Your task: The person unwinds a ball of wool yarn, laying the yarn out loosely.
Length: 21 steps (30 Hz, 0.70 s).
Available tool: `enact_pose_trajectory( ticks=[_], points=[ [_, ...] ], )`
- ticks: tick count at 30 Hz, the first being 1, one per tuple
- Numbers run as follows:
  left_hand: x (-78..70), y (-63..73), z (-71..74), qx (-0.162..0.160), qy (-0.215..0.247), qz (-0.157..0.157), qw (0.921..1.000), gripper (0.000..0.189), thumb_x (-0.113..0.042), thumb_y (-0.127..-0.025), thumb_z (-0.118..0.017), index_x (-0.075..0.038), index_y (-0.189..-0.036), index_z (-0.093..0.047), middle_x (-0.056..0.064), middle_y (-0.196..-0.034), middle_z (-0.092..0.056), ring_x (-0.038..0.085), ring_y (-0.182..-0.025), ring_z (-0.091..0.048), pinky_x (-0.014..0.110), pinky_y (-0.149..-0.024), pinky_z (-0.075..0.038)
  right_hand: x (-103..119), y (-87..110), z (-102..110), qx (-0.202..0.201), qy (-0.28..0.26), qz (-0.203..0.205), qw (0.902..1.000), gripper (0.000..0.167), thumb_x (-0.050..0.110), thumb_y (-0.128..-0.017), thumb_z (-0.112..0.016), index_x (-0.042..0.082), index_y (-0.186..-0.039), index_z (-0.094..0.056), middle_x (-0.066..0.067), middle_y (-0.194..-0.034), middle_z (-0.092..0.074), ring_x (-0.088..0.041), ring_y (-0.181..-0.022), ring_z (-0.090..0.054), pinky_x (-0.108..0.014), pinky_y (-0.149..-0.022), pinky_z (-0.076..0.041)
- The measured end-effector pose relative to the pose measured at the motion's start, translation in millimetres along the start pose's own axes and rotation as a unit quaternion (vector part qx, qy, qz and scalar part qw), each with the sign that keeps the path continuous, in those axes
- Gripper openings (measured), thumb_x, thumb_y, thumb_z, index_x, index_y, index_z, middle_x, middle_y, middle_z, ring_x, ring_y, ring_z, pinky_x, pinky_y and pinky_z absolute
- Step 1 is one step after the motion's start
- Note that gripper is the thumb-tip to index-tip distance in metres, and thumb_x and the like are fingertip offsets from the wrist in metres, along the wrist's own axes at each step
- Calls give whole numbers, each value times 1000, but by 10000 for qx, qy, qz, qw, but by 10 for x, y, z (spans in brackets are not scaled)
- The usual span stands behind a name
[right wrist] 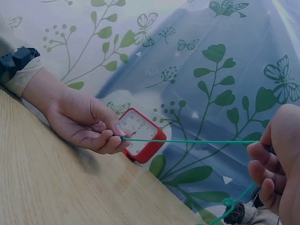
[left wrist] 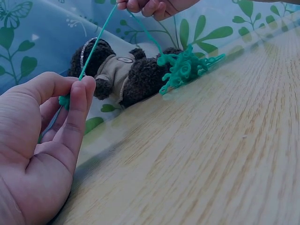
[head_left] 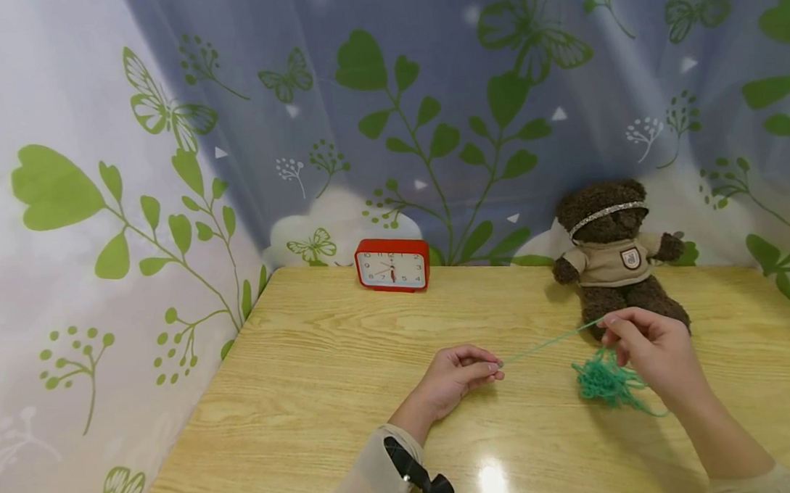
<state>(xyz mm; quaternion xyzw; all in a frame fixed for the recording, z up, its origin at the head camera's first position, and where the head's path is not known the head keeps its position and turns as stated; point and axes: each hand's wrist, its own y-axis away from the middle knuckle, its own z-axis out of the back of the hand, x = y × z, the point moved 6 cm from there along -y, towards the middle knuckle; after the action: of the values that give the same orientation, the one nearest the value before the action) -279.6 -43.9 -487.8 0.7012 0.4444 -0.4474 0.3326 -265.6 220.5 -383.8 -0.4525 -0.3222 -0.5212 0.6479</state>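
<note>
A strand of green yarn runs straight between my two hands. My left hand pinches one end between thumb and fingertips, low over the table's middle; in the left wrist view a small green bit of yarn shows behind its fingers. Higher and to the right, my right hand pinches the strand between thumb and forefinger. From there the yarn drops to a loose, tangled green heap on the table, beneath and left of the right hand. In the right wrist view the strand looks taut.
A brown teddy bear in a beige shirt sits at the back right, behind the yarn heap. The red alarm clock stands at the back of the wooden table. Curtains with printed leaves hang behind and at the left.
</note>
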Motion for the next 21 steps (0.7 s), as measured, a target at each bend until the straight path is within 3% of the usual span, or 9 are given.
enact_pose_trajectory(
  ticks=[8,11,15,21],
  points=[
    [-4,7,0,4,104,-24,9999,14,10,-91,-62,5,-104,-68,3,-93,-71,12,-83,-72,17,-76,-60,-15,-10,127,-410,-188,-71,9990,24,20,-105,-50,14,-97,-71,8,-74,-65,-14,-55,-55,-26,-47,-49],
    [3,-1,4,-14,102,-33,9999,14,10,-91,-62,6,-104,-67,3,-92,-71,12,-83,-72,17,-75,-60,-15,-4,163,-655,-675,-90,9955,22,18,-104,-53,14,-94,-72,7,-72,-64,-12,-53,-53,-26,-45,-45],
    [14,-10,11,-33,76,-31,10000,17,10,-92,-62,11,-108,-66,4,-91,-70,12,-83,-73,17,-76,-60,-15,11,213,-1160,-1583,-155,9804,20,14,-101,-58,12,-88,-73,5,-67,-62,-11,-48,-51,-24,-40,-40],
    [10,-15,16,-37,54,-56,10000,22,8,-93,-62,15,-114,-64,4,-95,-70,12,-86,-73,18,-81,-60,6,21,279,-1840,-2075,-318,9603,21,12,-99,-61,8,-83,-74,2,-62,-61,-11,-43,-49,-20,-40,-43]
  ],
)
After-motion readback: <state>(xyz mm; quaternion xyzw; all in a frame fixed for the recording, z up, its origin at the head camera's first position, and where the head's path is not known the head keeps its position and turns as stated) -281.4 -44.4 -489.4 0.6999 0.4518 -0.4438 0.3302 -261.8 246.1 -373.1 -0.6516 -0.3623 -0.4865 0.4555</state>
